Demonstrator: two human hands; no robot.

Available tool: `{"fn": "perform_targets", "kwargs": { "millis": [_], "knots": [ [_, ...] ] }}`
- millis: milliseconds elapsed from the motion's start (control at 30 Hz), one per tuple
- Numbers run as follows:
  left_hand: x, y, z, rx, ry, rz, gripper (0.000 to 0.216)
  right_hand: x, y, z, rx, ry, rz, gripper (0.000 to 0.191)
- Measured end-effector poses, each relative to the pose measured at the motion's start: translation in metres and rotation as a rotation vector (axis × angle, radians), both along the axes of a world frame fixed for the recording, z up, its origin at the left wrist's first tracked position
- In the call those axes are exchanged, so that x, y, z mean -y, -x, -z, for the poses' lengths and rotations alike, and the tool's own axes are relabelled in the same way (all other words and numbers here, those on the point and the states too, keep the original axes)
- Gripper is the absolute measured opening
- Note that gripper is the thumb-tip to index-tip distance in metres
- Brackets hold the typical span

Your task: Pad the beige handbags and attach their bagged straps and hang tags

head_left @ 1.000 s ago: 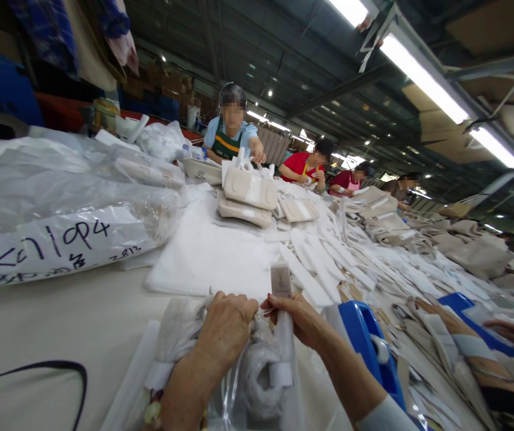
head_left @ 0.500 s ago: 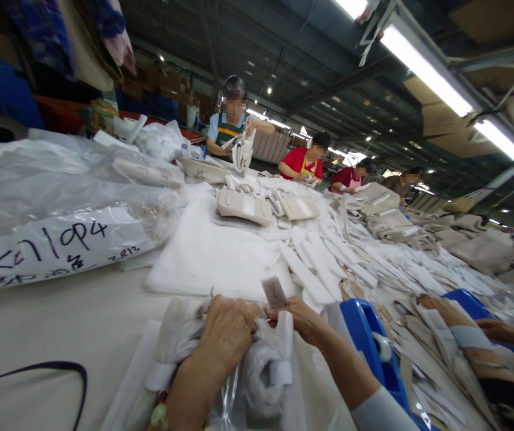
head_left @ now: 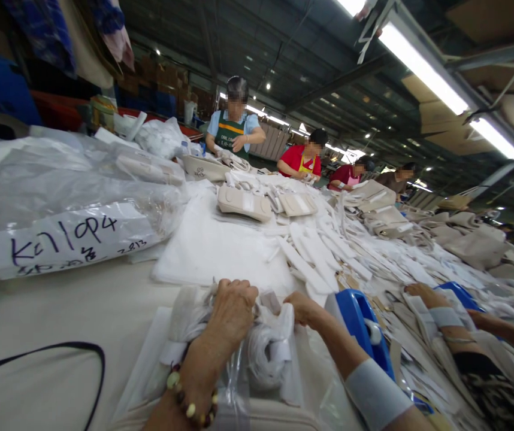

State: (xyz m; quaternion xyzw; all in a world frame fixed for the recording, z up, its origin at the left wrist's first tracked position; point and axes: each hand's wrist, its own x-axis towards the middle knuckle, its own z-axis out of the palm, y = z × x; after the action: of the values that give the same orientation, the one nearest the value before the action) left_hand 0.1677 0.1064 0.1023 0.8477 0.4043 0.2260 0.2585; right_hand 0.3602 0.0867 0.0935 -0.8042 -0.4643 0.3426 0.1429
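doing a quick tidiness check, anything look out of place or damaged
No damage stands out, but the white strips lie in a loose, crisscrossed scatter, which looks untidy beside the flat-lying white sheets.

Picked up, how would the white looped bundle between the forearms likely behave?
The white bundle would probably flex, since it looks creased and soft. It may feel light for its bulk, judging by its open-looking middle. The white band across it might keep it from uncoiling.

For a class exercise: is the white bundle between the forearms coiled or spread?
Coiled: the white bundle curves round on itself in loops.
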Motion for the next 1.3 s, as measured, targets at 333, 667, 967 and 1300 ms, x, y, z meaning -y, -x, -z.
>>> {"fn": "perform_targets", "kwargs": {
  "millis": [333, 667, 967, 1300],
  "knots": [
    [-0.001, 0.003, -0.02, 0.976, 0.431, -0.292, 0.033, 0.122, 0.107, -0.016, 0.328, -0.88, -0.485, 0.023],
    [-0.015, 0.032, -0.061, 1.551, 0.768, -0.405, 0.012, 0.126, 0.128, 0.04, 0.729, -0.698, -0.613, 0.044],
    [0.021, 0.101, -0.041, 0.743, 0.36, -0.588, 0.04, 0.128, 0.132, 0.033, 0.727, -0.755, -0.578, 0.036],
    [0.055, 0.134, 0.006, 0.215, 0.401, -0.491, 0.079, 0.132, 0.134, 0.024, 0.712, -0.779, -0.552, 0.031]
  ]
}}
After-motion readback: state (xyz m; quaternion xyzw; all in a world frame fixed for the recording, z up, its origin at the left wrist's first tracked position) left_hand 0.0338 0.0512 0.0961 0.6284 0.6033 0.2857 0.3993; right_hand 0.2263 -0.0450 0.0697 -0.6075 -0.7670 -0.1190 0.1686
